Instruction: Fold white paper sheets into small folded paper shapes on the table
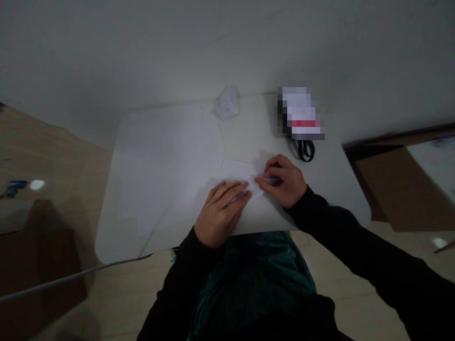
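Observation:
A small folded white paper lies near the front edge of the white table. My left hand grips its near left part, the fingers laid along a fold and the thumb below. On the right side, my right hand pinches a raised flap of the same paper between thumb and fingers. Large white paper sheets are spread over the left of the table, beside my left hand. A folded or crumpled white paper piece sits at the back by the wall.
At the back right is a blurred-out white item with a black strap loop. A grey cable runs off the table's front left. Cardboard boxes stand on the floor to the right, with another brown box on the left.

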`<state>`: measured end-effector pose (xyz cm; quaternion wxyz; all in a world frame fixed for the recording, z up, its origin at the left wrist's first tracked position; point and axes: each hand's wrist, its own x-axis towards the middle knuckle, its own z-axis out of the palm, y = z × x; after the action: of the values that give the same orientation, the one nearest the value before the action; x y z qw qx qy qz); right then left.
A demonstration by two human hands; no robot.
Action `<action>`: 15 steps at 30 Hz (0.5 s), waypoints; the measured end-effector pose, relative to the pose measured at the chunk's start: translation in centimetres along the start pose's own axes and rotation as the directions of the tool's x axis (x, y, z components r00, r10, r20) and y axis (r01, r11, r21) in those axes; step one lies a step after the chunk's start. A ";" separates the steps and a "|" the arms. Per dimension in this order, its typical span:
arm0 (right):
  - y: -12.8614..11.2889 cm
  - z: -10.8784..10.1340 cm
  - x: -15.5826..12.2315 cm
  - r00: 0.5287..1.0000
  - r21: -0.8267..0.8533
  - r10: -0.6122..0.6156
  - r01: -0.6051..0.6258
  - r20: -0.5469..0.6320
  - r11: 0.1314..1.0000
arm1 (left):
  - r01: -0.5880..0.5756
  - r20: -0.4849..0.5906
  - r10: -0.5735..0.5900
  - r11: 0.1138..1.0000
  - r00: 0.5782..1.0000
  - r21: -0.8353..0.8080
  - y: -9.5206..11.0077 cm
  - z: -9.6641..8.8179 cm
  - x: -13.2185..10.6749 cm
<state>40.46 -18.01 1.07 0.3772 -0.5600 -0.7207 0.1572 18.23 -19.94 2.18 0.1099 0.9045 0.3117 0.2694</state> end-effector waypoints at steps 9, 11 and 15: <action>-0.2 0.1 0.1 1.000 0.011 -0.009 0.009 -0.009 1.000 | 0.013 0.016 -0.013 1.000 1.000 0.002 -0.2 -0.1 -0.2; -0.2 0.1 0.1 0.999 0.007 -0.026 0.026 -0.018 1.000 | 0.002 0.018 -0.002 1.000 1.000 0.005 -0.3 -0.1 -0.2; -0.1 0.2 0.1 0.999 0.018 -0.048 0.048 -0.020 0.999 | -0.030 0.035 0.029 0.999 0.999 0.032 -0.4 -0.3 0.0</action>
<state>40.27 -17.95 1.07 0.3933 -0.5405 -0.7286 0.1493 17.89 -19.61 2.32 0.0965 0.9152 0.3006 0.2503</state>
